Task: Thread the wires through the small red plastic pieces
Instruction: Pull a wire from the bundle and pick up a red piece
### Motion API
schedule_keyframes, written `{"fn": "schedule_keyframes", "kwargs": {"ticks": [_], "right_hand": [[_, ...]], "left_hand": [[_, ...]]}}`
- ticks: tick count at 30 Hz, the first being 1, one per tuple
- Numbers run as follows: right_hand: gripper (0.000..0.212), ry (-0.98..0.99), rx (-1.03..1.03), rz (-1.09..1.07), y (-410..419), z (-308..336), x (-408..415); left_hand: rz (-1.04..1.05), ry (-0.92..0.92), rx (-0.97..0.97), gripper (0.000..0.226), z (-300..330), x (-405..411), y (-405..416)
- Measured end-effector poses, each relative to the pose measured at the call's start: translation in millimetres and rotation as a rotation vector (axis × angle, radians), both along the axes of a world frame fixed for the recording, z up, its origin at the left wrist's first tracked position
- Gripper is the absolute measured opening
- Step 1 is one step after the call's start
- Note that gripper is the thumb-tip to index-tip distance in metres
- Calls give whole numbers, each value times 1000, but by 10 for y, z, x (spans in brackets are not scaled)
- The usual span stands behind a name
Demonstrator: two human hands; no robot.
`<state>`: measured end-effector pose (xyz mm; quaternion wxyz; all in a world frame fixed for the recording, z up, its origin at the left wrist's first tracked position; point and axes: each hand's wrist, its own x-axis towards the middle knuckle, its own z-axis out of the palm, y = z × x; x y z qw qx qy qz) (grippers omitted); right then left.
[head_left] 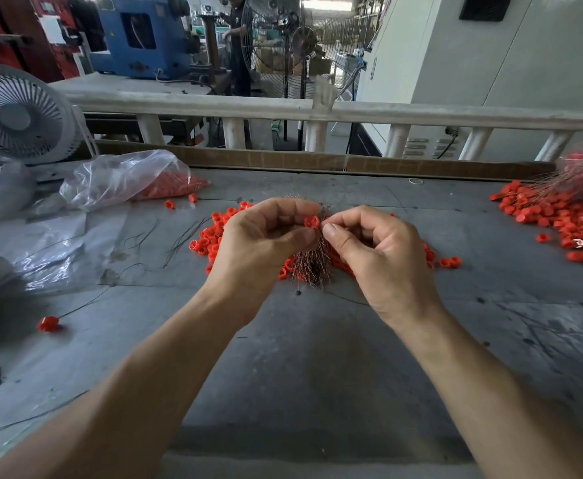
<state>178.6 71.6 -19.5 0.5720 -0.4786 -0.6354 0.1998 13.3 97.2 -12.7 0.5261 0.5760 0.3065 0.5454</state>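
Note:
My left hand [265,236] pinches one small red plastic piece [311,221] between thumb and fingertips, above the middle of the grey table [317,357]. Right beside it, my right hand [376,250] pinches a thin wire whose tip meets the red piece; the wire itself is barely visible. Under both hands lies a bundle of thin coppery wires [312,267] on a heap of loose red pieces [210,236], partly hidden by my hands.
A clear plastic bag [124,178] with more red pieces lies at the back left, near a white fan [17,115]. At the right edge sits a pile of threaded red pieces with wires [566,219]. One threaded piece [48,323] lies front left. A person stands far behind.

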Motion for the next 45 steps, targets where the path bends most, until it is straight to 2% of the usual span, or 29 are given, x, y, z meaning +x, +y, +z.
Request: {"fn": "schedule_keyframes", "kwargs": {"ticks": [8, 14, 20, 23, 27, 33, 37, 45], "right_hand": [[8, 38, 14, 9, -46, 41, -11], [8, 41, 21, 18, -53, 47, -19], [8, 45, 34, 34, -10, -4, -36], [8, 31, 48, 41, 1, -27, -54], [8, 42, 42, 41, 10, -31, -41], [9, 32, 26, 34, 8, -22, -27], [9, -2, 25, 20, 1, -9, -12], [10, -26, 20, -9, -25, 9, -13]], "left_hand": [[10, -14, -19, 26, -14, 9, 11], [-60, -104, -98, 22, -25, 24, 5], [-119, -186, -212, 30, -21, 19, 14], [-137, -161, -187, 41, -20, 29, 3], [-109, -87, -126, 34, -34, 18, 9], [-84, 35, -36, 35, -35, 3, 22], [-93, 45, -27, 37, -23, -21, 23], [-67, 12, -30, 23, -31, -37, 39]]}}
